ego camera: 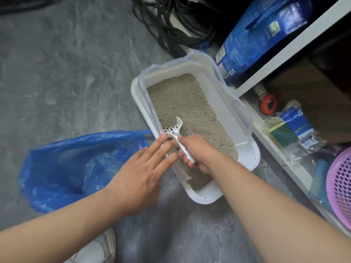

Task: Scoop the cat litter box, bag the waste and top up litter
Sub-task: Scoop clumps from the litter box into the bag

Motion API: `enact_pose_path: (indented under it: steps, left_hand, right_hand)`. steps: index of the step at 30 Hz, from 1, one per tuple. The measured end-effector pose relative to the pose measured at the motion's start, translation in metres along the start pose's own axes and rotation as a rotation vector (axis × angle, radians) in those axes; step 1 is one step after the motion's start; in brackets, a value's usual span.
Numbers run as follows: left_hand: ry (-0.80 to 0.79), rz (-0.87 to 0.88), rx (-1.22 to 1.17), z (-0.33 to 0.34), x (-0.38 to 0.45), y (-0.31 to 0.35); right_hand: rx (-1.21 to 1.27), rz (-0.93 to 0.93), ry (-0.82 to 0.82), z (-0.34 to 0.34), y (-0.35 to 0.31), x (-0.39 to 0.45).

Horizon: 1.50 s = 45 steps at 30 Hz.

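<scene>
A white litter box [247,149] with a clear rim sits on the grey floor, filled with beige litter [186,103]. My right hand [197,150] grips the handle of a white slotted scoop [175,130], whose head lies over the litter near the box's left wall. My left hand [140,173] reaches across with straight fingers, the fingertips touching the scoop's left edge at the box rim. An open blue plastic bag [72,168] lies on the floor just left of the box, partly under my left hand.
A blue litter bag [260,35] leans on a white shelf unit [284,54] to the right. Black cables [180,21] are coiled behind the box. A pink perforated basket [340,186], a sponge and packets sit on the lower shelf. My shoe [96,249] is at the bottom.
</scene>
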<state>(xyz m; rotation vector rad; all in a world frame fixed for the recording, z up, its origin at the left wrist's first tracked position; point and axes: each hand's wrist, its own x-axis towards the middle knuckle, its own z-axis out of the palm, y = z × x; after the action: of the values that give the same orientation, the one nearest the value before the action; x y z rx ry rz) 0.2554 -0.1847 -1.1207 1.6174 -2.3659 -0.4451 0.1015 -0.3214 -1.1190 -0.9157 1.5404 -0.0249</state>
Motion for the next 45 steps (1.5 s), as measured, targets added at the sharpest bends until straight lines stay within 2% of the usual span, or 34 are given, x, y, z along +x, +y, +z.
enact_pose_path:
  steps: [8,17,31,45]
  left_hand:
    - [-0.019,0.003,-0.013,0.001,0.0,-0.003]
    - [-0.053,-0.006,-0.007,0.0,0.0,-0.003]
    - [-0.038,-0.005,0.036,-0.003,-0.002,-0.001]
    - [-0.001,-0.055,0.006,-0.003,0.001,0.011]
  right_hand:
    - [0.038,-0.042,-0.008,0.014,-0.016,0.023]
    - [-0.037,-0.17,0.051,0.036,-0.041,0.044]
    - [0.12,-0.278,0.117,-0.008,0.005,-0.003]
    - [0.104,-0.244,0.211,-0.036,0.059,-0.043]
